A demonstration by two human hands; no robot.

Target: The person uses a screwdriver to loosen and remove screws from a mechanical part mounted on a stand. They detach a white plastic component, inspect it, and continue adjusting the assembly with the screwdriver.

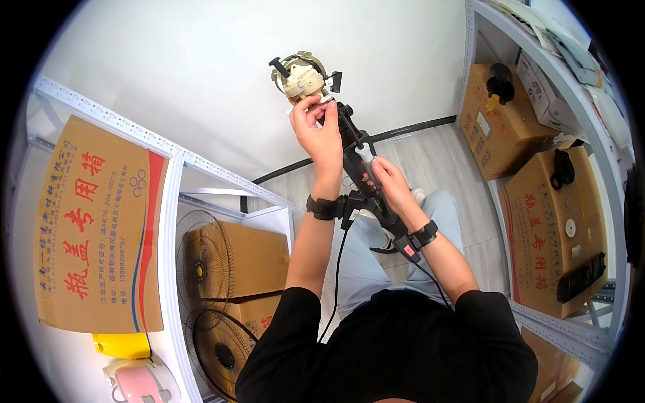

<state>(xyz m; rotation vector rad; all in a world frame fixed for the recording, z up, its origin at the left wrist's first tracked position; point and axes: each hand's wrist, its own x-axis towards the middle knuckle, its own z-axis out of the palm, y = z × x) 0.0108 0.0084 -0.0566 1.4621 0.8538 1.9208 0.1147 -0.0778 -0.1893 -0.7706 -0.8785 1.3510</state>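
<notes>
A cream-coloured fan motor [304,82] with a black knob and a ring-shaped frame sits on top of a black fan stand [355,142]. My left hand [318,134] is closed at the motor's underside, its thumb and fingers bent against the cream part; what lies between the fingertips is partly hidden. Lower down, my right hand [394,185] grips a screwdriver [365,153] with a grey handle. Its dark shaft runs up alongside the stand toward the motor, and its tip cannot be made out.
Wire fan guards [205,258] lean by cartons [245,258] on the left shelf. A large printed carton [101,228] stands further left. On the right rack, cartons [551,221] hold loose black parts [563,168]. Black wrist straps [324,207] with cables circle both wrists.
</notes>
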